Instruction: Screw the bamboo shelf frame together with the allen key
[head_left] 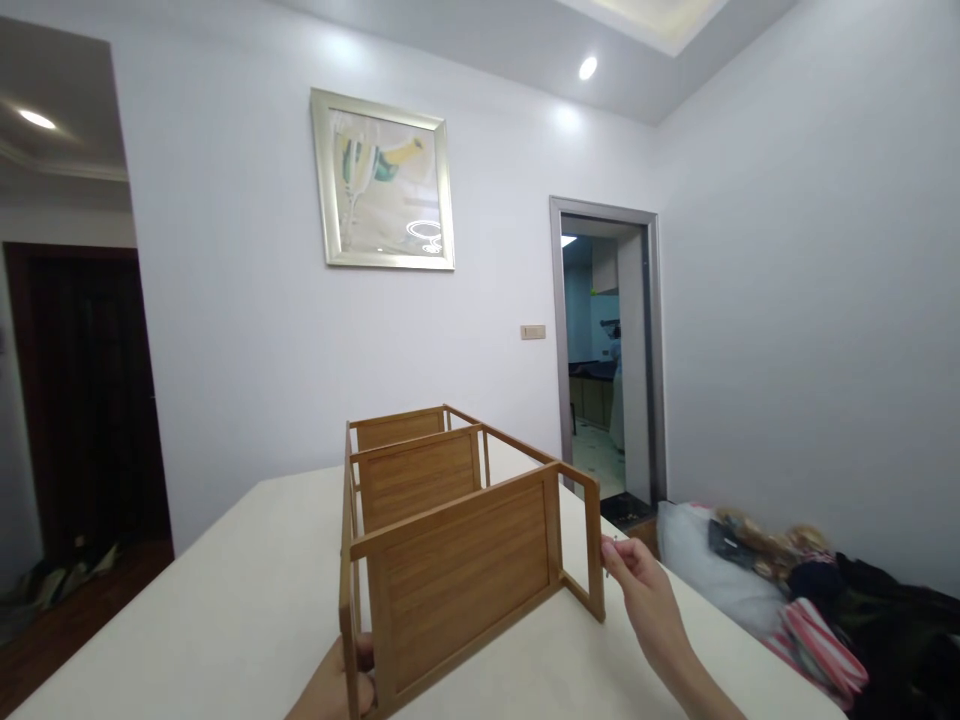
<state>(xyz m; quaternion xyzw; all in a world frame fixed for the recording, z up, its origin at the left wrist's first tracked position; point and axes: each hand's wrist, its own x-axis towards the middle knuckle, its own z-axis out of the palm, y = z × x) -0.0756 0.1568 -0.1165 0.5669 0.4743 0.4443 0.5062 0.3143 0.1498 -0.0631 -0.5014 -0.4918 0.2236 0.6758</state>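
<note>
A bamboo rack [450,530] with three upright panels and thin side rails stands on the white table [225,610]. My left hand [337,685] grips the rack's near left corner post at the bottom of the view, fingers wrapped round it. My right hand [637,580] pinches the near right post of the rack, fingertips closed on its edge. The rack runs away from me toward the wall.
A heap of clothes and bags [810,600] lies to the right of the table. A framed picture [382,180] hangs on the far wall. An open doorway [607,360] leads to a kitchen, and a dark door [82,400] stands at left.
</note>
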